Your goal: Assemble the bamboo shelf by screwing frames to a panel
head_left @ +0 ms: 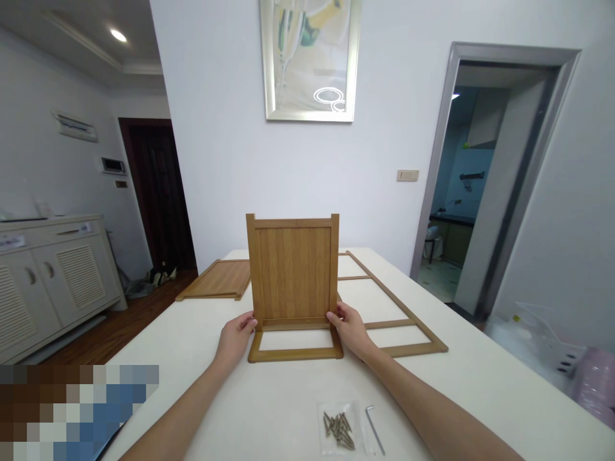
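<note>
A wooden panel [294, 272] with side rails stands upright on a wooden frame [295, 354] that lies flat on the table. My left hand [234, 336] pinches the panel's lower left edge. On the other side my right hand [353, 330] grips the lower right edge, its thumb on the front face. Just where the panel meets the frame is partly hidden by my fingers. Nearer me lie a clear bag of screws [339, 430] and a hex key [375, 430].
The white table [202, 358] reaches to the wall. At its left edge lies another wooden panel [216, 279]; a long wooden frame with crossbars [391, 324] lies flat on the right. A white plastic basket [548, 339] stands beyond the table's right side.
</note>
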{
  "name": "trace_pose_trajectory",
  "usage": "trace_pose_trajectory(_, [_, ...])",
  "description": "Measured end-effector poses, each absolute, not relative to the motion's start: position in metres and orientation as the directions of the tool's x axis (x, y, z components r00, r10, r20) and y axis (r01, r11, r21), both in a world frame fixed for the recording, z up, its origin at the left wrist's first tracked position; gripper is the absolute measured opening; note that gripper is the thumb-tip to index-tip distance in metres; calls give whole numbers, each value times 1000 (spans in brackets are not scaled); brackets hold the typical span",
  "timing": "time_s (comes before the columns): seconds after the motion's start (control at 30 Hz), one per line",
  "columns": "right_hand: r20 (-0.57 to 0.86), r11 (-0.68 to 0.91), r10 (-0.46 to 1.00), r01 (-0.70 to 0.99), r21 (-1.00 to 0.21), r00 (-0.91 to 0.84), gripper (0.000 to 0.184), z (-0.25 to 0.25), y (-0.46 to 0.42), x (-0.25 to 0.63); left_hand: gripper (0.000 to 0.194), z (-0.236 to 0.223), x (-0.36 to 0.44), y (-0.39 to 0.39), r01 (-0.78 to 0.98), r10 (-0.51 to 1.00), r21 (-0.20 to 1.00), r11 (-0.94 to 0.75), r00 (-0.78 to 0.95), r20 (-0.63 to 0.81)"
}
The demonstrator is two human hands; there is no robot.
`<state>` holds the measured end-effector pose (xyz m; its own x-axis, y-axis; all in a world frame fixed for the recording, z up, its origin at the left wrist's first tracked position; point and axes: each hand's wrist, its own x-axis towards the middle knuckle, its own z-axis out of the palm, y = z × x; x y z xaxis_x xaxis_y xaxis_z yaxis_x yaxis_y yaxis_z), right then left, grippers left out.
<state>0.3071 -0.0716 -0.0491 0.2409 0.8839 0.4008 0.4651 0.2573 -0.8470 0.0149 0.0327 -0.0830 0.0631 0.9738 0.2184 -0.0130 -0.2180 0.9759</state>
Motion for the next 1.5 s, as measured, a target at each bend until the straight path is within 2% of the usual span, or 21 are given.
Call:
trace_pose_trajectory(0.3, [356, 235, 904, 420, -876, 238, 33, -52, -72, 308, 35, -91, 12, 39, 34, 972, 973, -226, 74, 223])
trace_pose_trajectory(0.67, [351, 238, 905, 396, -887, 242, 21, -58, -67, 312, 35, -98, 9, 46, 83, 970, 968, -235, 77, 229])
trace_pose_trajectory(1.0, [366, 245, 896, 405, -881, 253, 20, -56, -70, 311, 30, -97, 10, 44, 89, 973, 969, -229, 61, 224])
trace_pose_trajectory(1.27, [367, 238, 892, 415, -878, 263, 22, -57, -69, 311, 45, -101, 6, 50, 169, 953, 939, -301, 86, 290])
trace_pose_trajectory(1.5, [360, 231, 897, 424, -876, 255, 21, -60, -66, 314, 43, -99, 7, 49, 174, 950, 937, -304, 128, 284])
